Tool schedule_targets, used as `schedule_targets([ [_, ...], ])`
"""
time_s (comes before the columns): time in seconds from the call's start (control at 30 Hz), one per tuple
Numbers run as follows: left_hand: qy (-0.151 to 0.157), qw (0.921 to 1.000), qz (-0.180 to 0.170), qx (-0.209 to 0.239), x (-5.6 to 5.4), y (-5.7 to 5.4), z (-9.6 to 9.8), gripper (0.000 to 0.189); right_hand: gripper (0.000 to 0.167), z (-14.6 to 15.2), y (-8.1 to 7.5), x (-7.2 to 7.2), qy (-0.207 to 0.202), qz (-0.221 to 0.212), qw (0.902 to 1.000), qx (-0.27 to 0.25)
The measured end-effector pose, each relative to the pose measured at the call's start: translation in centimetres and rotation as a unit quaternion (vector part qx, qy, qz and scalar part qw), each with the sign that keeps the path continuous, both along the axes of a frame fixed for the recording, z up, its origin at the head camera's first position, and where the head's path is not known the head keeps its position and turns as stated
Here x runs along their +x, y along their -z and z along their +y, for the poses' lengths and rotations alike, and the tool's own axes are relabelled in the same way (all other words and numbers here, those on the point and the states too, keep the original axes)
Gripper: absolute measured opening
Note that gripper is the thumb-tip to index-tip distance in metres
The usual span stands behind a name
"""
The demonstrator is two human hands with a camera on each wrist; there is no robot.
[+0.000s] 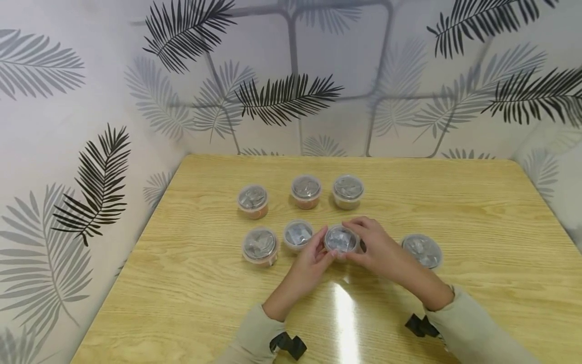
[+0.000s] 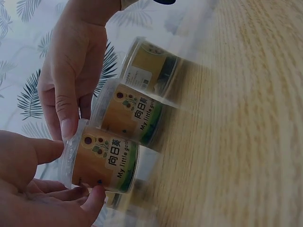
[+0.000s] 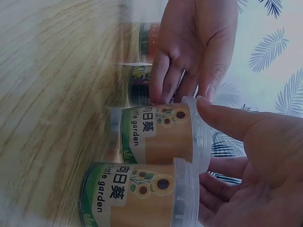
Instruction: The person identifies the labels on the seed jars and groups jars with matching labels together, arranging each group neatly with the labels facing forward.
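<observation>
A small round plastic cup (image 1: 341, 239) with a clear lid and a silvery packet inside sits between my hands near the table's middle. In the left wrist view, the cup (image 2: 106, 158) shows a tan and green label with sunflowers and "My little garden". From the left, my left hand (image 1: 313, 257) holds its side, thumb toward the near edge. My right hand (image 1: 375, 247) grips the lid and side from the right. Its fingers partly hide the cup's far rim. Whether its base touches the table, I cannot tell. Close by on the left stands another lidded cup (image 1: 297, 234).
Three lidded cups stand farther back: a left one (image 1: 252, 198), a middle one (image 1: 306, 189) and a right one (image 1: 348, 189). Another cup (image 1: 260, 245) is at the left. A sunflower cup (image 3: 142, 194) stands beside my right forearm. Leaf-patterned wall (image 1: 336, 129) borders the wooden table (image 1: 191, 298).
</observation>
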State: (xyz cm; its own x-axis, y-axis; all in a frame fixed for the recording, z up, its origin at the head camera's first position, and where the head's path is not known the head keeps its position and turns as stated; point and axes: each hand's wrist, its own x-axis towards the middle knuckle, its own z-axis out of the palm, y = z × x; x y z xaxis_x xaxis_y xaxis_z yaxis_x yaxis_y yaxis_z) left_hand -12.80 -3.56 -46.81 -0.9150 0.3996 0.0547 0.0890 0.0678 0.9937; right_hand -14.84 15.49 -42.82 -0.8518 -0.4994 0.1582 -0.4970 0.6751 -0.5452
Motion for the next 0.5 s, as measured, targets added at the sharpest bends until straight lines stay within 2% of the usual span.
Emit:
schedule_targets([
  [0.2,-0.011,0.9995,-0.004,-0.031,0.15,0.19,-0.33,0.061,0.064,-0.33,0.39,-0.14,-0.006,0.022,0.9994,0.027],
  [0.4,0.005,0.9984,-0.006,-0.055,0.51,0.35,-0.42,0.063,0.063,-0.35,0.74,0.15,0.008,0.026,0.9987,0.044],
  [0.5,0.009,0.9972,0.004,-0.074,0.87,0.18,-0.79,0.064,0.068,-0.38,0.67,0.27,0.012,0.030,0.9983,0.049],
])
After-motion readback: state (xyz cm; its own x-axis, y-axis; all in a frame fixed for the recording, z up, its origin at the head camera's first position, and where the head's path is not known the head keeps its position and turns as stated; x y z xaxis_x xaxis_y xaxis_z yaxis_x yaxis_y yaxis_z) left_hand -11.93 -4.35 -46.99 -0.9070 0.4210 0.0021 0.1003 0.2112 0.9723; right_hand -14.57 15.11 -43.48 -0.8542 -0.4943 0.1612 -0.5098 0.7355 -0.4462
